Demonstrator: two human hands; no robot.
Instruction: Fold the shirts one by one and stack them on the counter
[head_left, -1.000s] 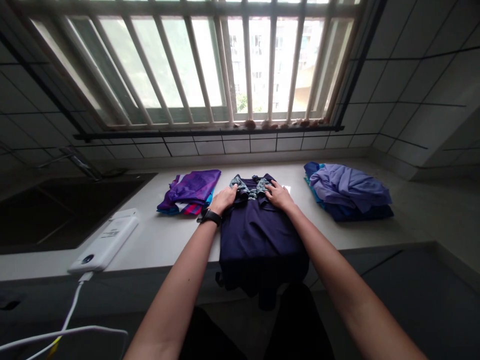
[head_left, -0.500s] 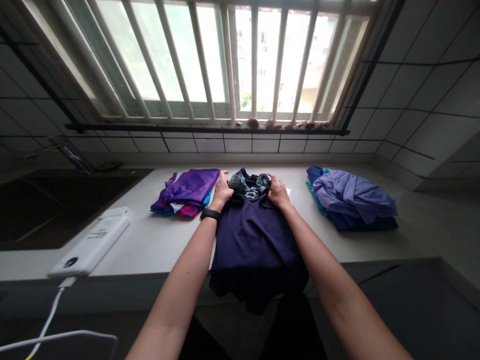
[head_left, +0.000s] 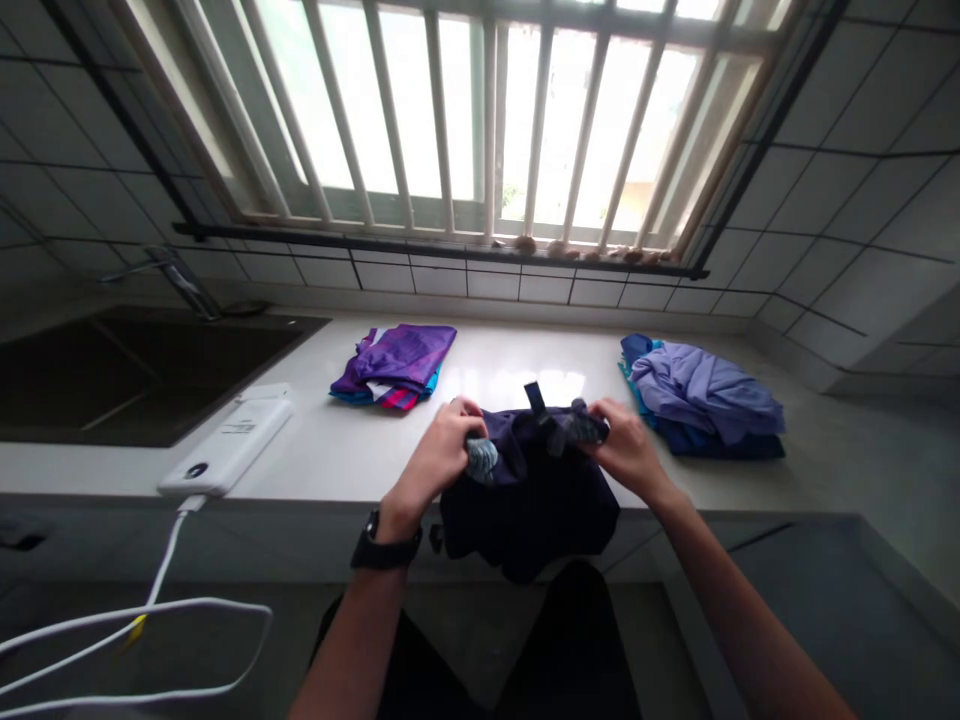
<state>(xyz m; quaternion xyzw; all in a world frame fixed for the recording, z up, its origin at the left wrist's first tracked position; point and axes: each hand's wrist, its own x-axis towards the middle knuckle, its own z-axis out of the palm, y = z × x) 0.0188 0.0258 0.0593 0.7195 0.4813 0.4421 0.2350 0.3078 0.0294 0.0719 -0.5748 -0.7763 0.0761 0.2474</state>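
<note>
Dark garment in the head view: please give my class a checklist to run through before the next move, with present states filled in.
1. Left hand grips the dark garment: ok, fingers closed at its upper edge.
2. Right hand grips the opposite side: ok.
3. Garment spread flat: not ok, bunched between the hands.
4. Garment wholly on the counter: not ok, its lower part hangs at the front edge.
5. Left hand clear of the purple pile: ok, a gap shows.
6. Right hand clear of the lilac pile: cannot tell, they meet in the picture.
</note>
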